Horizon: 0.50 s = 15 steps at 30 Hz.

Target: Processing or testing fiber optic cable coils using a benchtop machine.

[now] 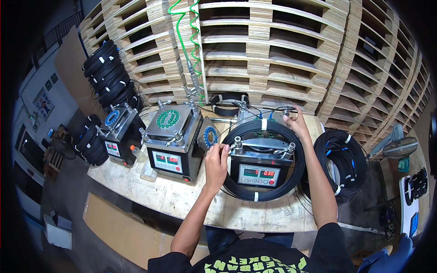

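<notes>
Head view: we've got the black coil (297, 168) draped around the machine (259, 175), presumably so its leads (261, 115) reach the top, left hand (215, 164) beside its left clamp (237, 144), right hand (298, 125) at its rear-right corner, pinching or not we can't tell.

Between hands, coil (298, 166) hides parts of machine (261, 155). At fingertips of right hand (298, 124), item too small to tell, possibly cable end. Pinch of left hand (215, 164) unclear. Right forearm (319, 186) covers edge of second coil (357, 182). Ahead of hands, hose (178, 31) and pallets (273, 34) cut off by top edge. Nearer than hands, shirt (282, 255) cut off by lower edge.
</notes>
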Each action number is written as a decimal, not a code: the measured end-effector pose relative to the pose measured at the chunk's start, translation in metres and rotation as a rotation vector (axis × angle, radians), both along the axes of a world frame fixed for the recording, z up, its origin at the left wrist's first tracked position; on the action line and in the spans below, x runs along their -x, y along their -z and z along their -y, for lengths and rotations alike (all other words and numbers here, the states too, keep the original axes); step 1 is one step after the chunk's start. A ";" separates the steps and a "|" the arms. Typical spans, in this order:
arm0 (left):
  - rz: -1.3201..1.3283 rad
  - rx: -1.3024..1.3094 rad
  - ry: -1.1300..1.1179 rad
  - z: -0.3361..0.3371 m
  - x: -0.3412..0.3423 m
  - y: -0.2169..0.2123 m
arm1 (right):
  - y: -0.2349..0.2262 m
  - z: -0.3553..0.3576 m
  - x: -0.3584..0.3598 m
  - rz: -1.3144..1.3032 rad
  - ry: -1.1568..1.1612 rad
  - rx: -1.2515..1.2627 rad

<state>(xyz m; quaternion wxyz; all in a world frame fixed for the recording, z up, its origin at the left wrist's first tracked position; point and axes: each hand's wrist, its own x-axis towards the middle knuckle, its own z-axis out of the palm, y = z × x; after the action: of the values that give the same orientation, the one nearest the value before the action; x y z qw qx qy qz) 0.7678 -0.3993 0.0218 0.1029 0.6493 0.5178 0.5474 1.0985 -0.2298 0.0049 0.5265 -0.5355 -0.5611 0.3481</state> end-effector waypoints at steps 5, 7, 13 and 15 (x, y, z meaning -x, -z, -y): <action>-0.030 -0.085 0.099 -0.007 0.001 0.006 | -0.003 0.004 -0.003 0.025 0.020 0.021; -0.046 -0.132 0.103 -0.011 -0.002 0.006 | 0.003 0.001 -0.012 0.018 0.012 -0.068; -0.003 -0.130 0.020 -0.009 -0.001 0.023 | -0.036 0.099 0.019 0.109 0.422 -0.410; 0.034 -0.119 -0.006 -0.012 -0.005 0.032 | -0.051 0.152 0.040 0.167 0.427 -0.474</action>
<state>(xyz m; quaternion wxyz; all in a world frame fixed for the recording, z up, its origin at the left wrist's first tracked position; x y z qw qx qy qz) 0.7725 -0.3869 -0.0098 0.0711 0.6435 0.4845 0.5884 1.0588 -0.3819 0.0557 0.6495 -0.5306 -0.5428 0.0445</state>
